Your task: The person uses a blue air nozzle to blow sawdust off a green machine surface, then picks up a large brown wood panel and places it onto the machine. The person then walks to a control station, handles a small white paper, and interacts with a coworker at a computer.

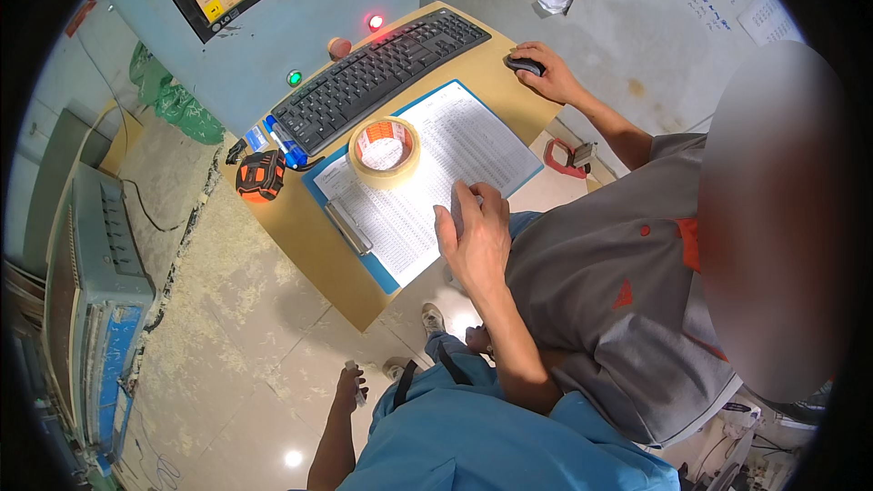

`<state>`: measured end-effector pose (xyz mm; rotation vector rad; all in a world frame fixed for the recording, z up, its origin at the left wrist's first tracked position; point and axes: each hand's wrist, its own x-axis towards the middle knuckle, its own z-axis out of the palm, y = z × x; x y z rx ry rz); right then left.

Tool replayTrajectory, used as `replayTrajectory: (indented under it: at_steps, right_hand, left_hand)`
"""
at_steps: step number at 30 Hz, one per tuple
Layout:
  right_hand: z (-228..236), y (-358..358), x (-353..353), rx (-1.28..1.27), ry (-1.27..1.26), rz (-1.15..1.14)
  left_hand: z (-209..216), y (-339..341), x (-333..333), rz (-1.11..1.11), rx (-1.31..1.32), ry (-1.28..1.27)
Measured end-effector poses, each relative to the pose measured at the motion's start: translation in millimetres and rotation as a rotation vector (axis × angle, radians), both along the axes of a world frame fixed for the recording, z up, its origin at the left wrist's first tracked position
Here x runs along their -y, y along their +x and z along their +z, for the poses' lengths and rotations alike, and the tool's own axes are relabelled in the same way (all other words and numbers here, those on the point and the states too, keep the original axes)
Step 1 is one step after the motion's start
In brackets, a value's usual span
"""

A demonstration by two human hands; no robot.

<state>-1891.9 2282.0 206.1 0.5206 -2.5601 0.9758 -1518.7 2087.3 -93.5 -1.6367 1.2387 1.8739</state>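
My left hand hangs low over the tiled floor, its fingers closed round a small whitish object whose kind I cannot make out. Only a bit of my right hand shows, past a co-worker's forearm; its fingers are mostly hidden. On the desk in front, a blue clipboard holds printed sheets. A roll of tape lies on the sheets. The co-worker in grey has one hand over the clipboard, with something grey in it, and the other on a black mouse.
A black keyboard lies below a monitor. An orange and black tape measure and blue markers sit at the desk's left edge. Red and green lamps glow on the panel. The co-worker stands close on my right; a grey machine stands left.
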Motion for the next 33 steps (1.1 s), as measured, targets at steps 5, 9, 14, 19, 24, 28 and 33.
replayTrajectory:
  at_steps: [5, 9, 14, 19, 24, 28, 33]
  right_hand:
    - [0.6, 0.2, 0.2, 0.014, 0.003, -0.004]
    - [1.0, 0.6, 0.2, 0.018, 0.001, -0.009]
    - [1.4, 0.8, -0.2, 0.030, 0.002, -0.003]
    - [0.9, 0.7, -0.8, 0.014, 0.006, 0.002]
    - [0.2, 1.1, -0.2, 0.020, -0.003, 0.000]
    - [0.4, 1.5, -0.2, 0.013, 0.007, 0.000]
    - [0.8, 1.2, -0.2, 0.003, 0.008, 0.001]
  left_hand:
    - [-2.3, 1.5, -0.4, 0.013, -0.018, -0.003]
    - [-2.4, 1.5, -1.1, 0.012, -0.010, 0.011]
    - [-1.9, -0.7, -1.4, 0.006, -0.007, 0.000]
    - [-3.8, -2.6, -0.8, 0.012, -0.009, 0.000]
    - [-6.7, -2.2, 0.9, 0.005, -0.011, 0.004]
    - [-7.5, 0.0, 2.1, 0.002, 0.006, -0.001]
    - [-7.8, 1.5, 2.6, 0.006, -0.020, 0.011]
